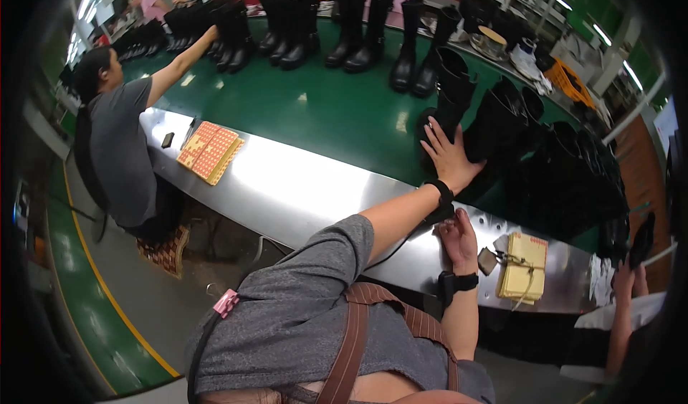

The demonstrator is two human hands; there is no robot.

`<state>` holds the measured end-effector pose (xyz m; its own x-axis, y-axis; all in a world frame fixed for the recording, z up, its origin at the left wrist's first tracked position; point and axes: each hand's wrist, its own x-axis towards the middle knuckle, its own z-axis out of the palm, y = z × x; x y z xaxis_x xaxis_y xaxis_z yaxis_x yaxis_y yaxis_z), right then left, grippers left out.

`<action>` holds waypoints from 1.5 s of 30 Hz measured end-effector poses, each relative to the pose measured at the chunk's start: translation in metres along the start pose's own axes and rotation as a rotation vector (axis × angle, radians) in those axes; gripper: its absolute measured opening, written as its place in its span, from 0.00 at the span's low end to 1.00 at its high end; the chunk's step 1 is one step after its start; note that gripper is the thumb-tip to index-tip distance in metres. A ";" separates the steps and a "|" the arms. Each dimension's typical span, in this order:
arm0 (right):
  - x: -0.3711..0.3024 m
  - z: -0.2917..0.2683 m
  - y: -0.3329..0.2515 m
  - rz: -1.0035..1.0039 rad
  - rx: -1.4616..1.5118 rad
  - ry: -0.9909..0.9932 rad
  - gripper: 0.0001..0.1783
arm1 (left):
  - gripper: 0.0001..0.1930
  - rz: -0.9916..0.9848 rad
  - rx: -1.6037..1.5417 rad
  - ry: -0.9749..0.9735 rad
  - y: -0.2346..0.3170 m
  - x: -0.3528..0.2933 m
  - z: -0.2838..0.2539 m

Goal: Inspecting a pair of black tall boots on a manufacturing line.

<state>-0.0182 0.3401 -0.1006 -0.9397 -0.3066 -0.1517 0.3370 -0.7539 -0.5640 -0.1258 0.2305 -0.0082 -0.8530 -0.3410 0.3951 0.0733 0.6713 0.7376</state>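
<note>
My left hand (453,159) reaches over the green belt, fingers spread and flat against the lower part of a tall black boot (453,92) with a strap and buckle near its top. The boot stands upright, and its foot is partly hidden behind the hand. Closer to me, over the metal ledge, my right hand (459,239) is palm up with loosely curled fingers and nothing visible in it. Beside it on the ledge are a small dark block (487,260) and a string-tied stack of yellow cards (524,269). More black boots (494,121) crowd right of my left hand.
Pairs of black boots (358,35) line the belt's far side. A red-patterned tied stack (209,149) lies on the metal ledge (287,182). A co-worker (118,139) reaches over the belt at left; another person's hands (627,281) hold a dark item at right. An orange crate (570,83) stands behind.
</note>
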 end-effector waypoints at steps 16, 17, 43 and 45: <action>0.001 0.009 -0.003 0.069 -0.063 -0.042 0.06 | 0.23 0.015 -0.413 0.101 -0.090 0.067 -0.063; 0.002 0.006 -0.003 0.067 -0.055 -0.032 0.06 | 0.21 0.043 -0.421 0.166 -0.095 0.066 -0.074; 0.003 0.009 -0.001 0.073 -0.023 -0.039 0.10 | 0.38 -0.103 0.024 0.164 -0.312 0.162 -0.276; 0.005 0.009 0.000 0.070 -0.015 -0.048 0.10 | 0.39 -0.140 0.045 0.121 -0.303 0.156 -0.276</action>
<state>-0.0220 0.3337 -0.0943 -0.9100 -0.3859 -0.1518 0.4002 -0.7211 -0.5656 -0.1380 -0.2078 -0.0189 -0.7847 -0.5077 0.3556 -0.0672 0.6399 0.7655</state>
